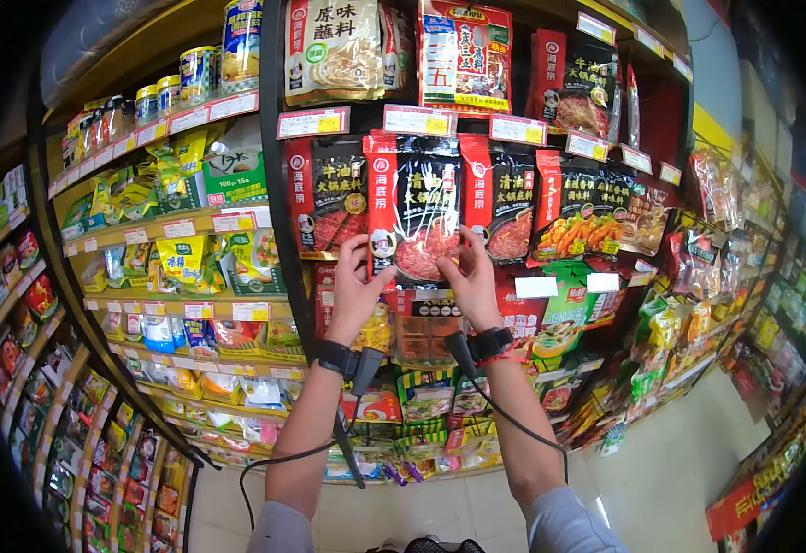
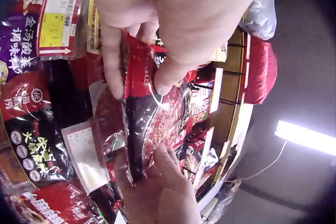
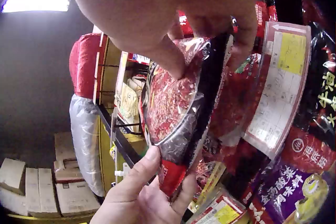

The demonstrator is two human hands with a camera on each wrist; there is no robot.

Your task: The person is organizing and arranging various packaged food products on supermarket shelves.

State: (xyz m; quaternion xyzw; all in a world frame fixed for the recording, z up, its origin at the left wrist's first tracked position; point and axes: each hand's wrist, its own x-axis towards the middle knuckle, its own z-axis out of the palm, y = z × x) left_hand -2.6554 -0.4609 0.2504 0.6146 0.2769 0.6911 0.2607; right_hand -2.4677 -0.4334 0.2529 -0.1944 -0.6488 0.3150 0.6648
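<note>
A red and black packet of hot pot base [image 1: 417, 207], with a picture of red food on its front, stands upright between both hands in the head view. My left hand [image 1: 355, 293] pinches its lower left edge, thumb on the front and fingers behind. On the opposite edge, my right hand [image 1: 473, 288] grips the lower right side the same way. The left wrist view shows the packet [image 2: 152, 121] side-on, and in the right wrist view its glossy front [image 3: 176, 98] faces the thumbs. Similar packets [image 1: 504, 198] hang right beside it on the rack.
Price tags [image 1: 419, 121] run along the rack above the packet. Sauce packets [image 1: 334, 51] fill the upper row. Shelves of yellow bags [image 1: 180, 263] and cans [image 1: 198, 74] stand left. Cables [image 1: 513, 419] trail from both wrist cameras. Tiled floor [image 1: 661, 461] shows lower right.
</note>
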